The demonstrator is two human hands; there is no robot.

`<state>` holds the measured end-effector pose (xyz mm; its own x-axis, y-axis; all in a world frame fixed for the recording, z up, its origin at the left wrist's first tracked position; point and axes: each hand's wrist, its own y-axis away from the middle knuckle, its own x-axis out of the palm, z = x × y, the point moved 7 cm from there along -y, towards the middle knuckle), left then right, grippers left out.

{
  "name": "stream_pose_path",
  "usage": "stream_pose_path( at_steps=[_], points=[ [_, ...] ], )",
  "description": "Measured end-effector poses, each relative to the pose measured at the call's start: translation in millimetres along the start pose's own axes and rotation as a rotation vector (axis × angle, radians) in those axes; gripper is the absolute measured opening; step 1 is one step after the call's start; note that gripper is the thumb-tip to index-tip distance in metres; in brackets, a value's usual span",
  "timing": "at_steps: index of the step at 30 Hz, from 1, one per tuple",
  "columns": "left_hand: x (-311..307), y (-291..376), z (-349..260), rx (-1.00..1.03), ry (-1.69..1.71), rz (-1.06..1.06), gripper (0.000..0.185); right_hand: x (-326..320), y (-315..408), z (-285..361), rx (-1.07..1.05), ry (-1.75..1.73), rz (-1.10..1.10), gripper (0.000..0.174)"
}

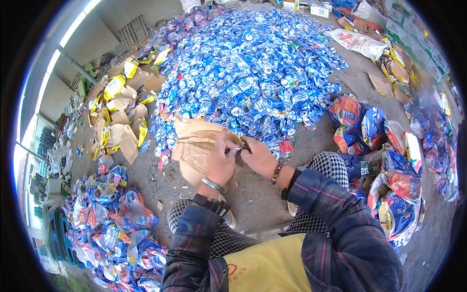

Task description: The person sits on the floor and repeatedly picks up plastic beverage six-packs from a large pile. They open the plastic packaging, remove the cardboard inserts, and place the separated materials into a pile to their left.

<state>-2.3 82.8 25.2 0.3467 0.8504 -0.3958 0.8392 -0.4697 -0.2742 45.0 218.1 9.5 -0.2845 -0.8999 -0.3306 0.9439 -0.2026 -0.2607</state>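
A bent sheet of brown cardboard (193,146) hangs in front of me, above the floor at the near edge of a heap of crushed aluminium cans (248,73). My left hand (220,160), with a pale bangle at the wrist, grips its right part. Close beside it, my right hand (258,156) pinches the sheet's right edge, where a bit of yellow shows. Between the two hands lies a small shiny piece, perhaps a blade (234,149); which hand has it I cannot tell. Fingers hide part of the edge.
Flattened cardboard boxes (122,124) lie in a pile at the left. Plastic wrapping film (113,226) is heaped at the lower left. Film-wrapped packs (394,175) stand at my right. A white sack (357,42) and stacked cartons (412,40) sit at the far right.
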Motion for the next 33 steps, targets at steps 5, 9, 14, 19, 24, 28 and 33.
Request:
stream_pose_path(
  at_steps=[5, 9, 14, 19, 24, 28, 33],
  points=[
    [19.9, 6.0, 3.4, 0.115, -0.210, -0.053, 0.071, 1.4, 7.0, -1.9, -0.003, 0.154, -0.039, 0.045],
    [23.5, 10.4, 14.8, -0.070, -0.469, -0.026, 0.073, 11.9, 16.3, 5.8, -0.138, 0.257, 0.011, 0.048],
    [22.0, 17.2, 1.3, 0.010, -0.483, -0.104, 0.052, 12.5, 18.1, 16.3, -0.247, 0.252, 0.008, 0.046],
    [31.0, 17.5, -11.0, 0.154, -0.838, -0.024, 0.035, 7.7, 10.4, 14.0, -0.097, 0.212, 0.019, 0.039],
    [29.6, 13.7, -20.6, 0.195, -0.792, -0.006, 0.012, -4.3, 6.1, -1.5, -0.075, 0.261, -0.004, 0.032],
    [18.8, 6.7, -24.0, 0.219, -0.661, 0.049, 0.016, -12.4, -3.9, -12.4, -0.220, 0.282, 0.001, 0.024],
    [-22.0, 1.4, -15.3, 0.111, -0.270, -0.065, 0.024, -36.0, -30.6, -51.0, 0.168, -0.081, 0.206, 0.029]
  ],
)
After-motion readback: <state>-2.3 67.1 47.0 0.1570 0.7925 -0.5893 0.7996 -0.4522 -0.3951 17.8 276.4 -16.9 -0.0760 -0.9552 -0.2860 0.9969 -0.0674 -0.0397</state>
